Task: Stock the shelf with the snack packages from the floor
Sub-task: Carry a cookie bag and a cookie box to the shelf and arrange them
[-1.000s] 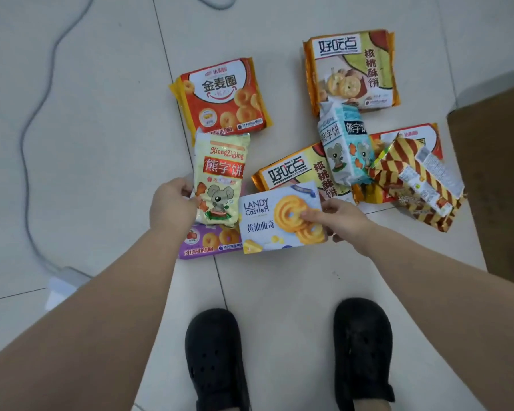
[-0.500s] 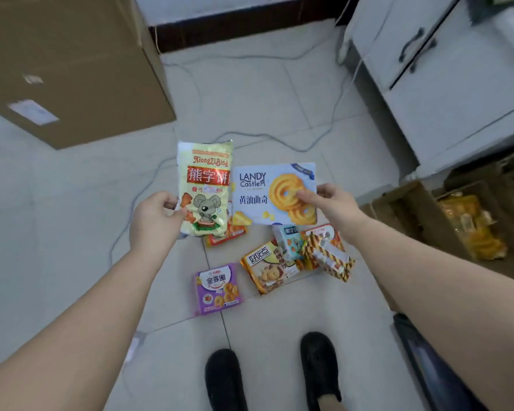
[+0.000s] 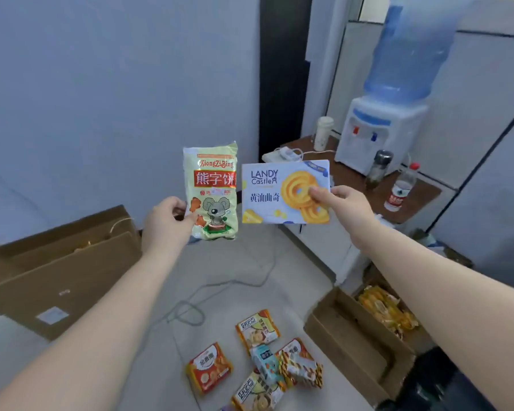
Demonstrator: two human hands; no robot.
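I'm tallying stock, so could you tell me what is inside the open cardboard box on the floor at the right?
The open cardboard box holds yellow-orange snack packets; the right forearm covers its far side.

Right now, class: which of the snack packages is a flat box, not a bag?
The Landy Castle box, pinched in the right hand: stiff, straight-edged card. The others are soft crimped bags.

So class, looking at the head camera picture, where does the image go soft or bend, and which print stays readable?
Head view: the wide lens bows the wall lines near the water dispenser; the snack packs on the floor are smeared; light is flat and bluish. Print on the green pouch in the left hand and the cookie box in the right hand reads clearly.
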